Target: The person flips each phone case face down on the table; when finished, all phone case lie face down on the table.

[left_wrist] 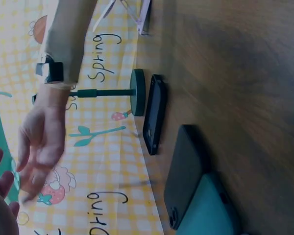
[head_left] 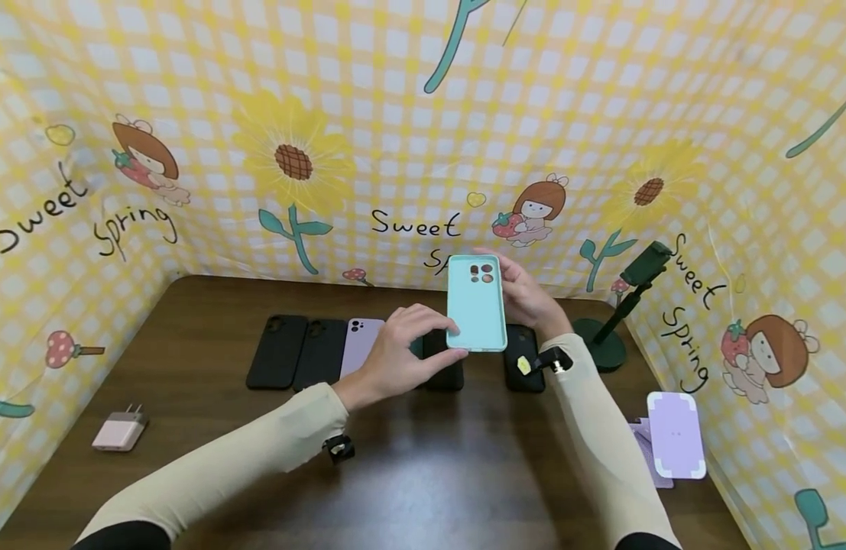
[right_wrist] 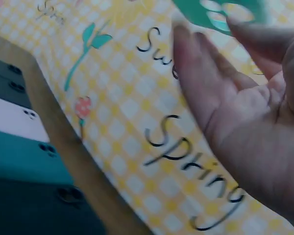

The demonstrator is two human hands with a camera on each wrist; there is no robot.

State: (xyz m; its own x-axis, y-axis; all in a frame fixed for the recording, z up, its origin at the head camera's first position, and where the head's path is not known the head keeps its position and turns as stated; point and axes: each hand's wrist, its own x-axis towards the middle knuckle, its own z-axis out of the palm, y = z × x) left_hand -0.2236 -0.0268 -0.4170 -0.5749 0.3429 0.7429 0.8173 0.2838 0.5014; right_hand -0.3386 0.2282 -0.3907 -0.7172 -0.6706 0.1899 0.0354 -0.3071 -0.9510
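Note:
A mint-green phone case is held up above the table in the head view, its hollow inside and camera cutouts showing. My left hand pinches its lower left corner, thumb at the bottom edge. At the case's upper right side is my right hand, fingers extended and partly hidden behind it. The right wrist view shows the right thumb overlapping the cutout end of the case. Below lie a black phone case, another black one, a lilac one, a teal one and further black ones.
A dark green phone stand rises at the back right. Nearer on the right stands a lilac folding stand; a pale plug charger lies at left. Yellow checked cloth encloses the wooden table on three sides.

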